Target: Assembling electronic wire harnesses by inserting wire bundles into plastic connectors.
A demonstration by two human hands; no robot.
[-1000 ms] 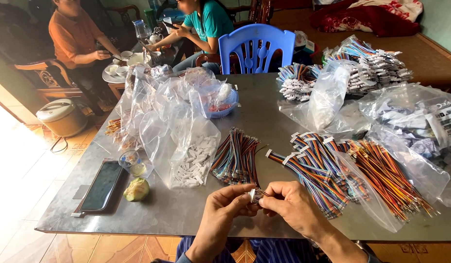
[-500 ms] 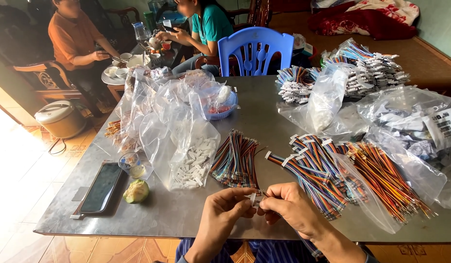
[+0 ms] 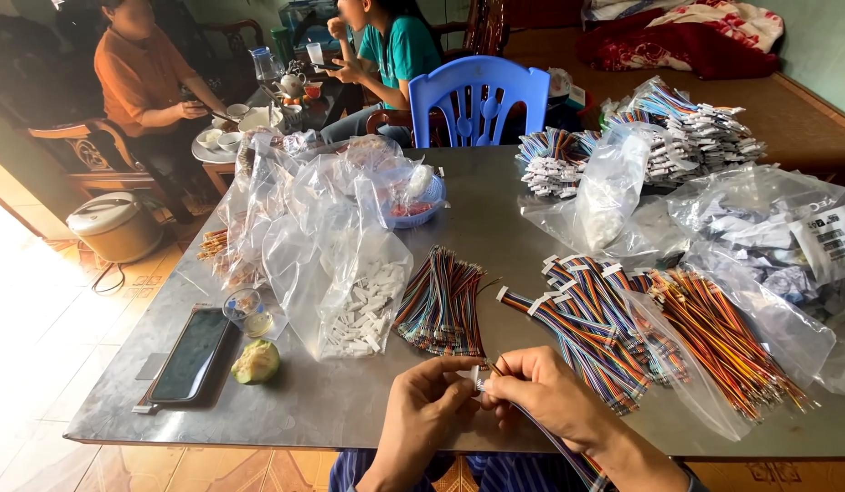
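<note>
A dark-screened phone [image 3: 193, 355] lies flat at my far left on the desk [image 3: 495, 191]. Clear plastic bags [image 3: 322, 237] heap beside it, one holding small white pieces. At my right, another clear bag [image 3: 787, 237] carries a white printed label [image 3: 831, 241].

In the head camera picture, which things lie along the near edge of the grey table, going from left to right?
Black flat phone → cut green round fruit → left hand → small white plastic connector held between the fingertips → right hand → clear plastic bag of orange and red wires.
</note>
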